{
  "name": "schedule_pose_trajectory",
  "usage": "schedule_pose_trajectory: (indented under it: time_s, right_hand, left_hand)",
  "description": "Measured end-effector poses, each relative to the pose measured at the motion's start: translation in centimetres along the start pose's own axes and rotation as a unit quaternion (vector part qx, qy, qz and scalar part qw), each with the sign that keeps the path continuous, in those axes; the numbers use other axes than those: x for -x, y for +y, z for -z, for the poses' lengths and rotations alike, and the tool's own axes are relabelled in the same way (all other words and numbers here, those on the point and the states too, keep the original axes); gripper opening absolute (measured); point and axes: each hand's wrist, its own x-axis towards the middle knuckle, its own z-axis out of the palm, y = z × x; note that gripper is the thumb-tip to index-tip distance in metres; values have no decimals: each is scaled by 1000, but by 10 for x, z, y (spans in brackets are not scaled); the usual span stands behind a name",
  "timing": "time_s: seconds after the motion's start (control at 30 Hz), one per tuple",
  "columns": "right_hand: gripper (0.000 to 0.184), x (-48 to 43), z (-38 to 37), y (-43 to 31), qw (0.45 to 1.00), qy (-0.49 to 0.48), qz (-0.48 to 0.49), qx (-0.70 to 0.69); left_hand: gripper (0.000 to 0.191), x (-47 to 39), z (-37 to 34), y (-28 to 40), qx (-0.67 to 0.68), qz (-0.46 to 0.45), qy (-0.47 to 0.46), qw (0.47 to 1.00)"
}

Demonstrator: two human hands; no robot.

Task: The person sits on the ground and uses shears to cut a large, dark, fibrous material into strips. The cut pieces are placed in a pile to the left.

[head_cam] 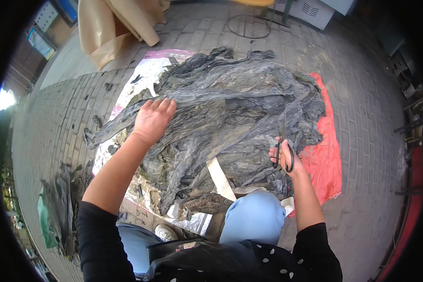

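A wide heap of dark grey-green dried kelp sheets lies before me on white and red woven plastic sacks. My left hand rests over a long strip on the heap's left side, its fingertips curled onto it; whether it grips the strip is hidden. At the heap's right side, my right hand holds scissors by their black handles, with the blades pointing away from me among the leaves. A flat pale strap runs from the heap towards my knee.
The red sack shows at the right, the white sack at the upper left. A smaller dark pile stands left beside green material. Tan sheeting and a metal ring are on the brick paving beyond.
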Motion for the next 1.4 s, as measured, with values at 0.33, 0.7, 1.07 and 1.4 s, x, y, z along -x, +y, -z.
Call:
schedule_pose_trajectory:
  time_s: [0.33,0.7,1.07,1.4]
  right_hand:
    - [82,11,1,-57,984,-68,-120,111]
    - [93,-61,-26,-56,991,-32,-48,119]
    - [36,-56,-37,-44,974,34,104,197]
    - [69,-84,-41,-94,991,-76,-39,103]
  left_hand:
    - [41,2,30,10,75,24,-65,995]
    - [31,-7,41,-3,285,87,-197,934]
    - [25,-9,31,-8,316,96,-187,925]
    - [26,3,49,9,369,85,-194,905]
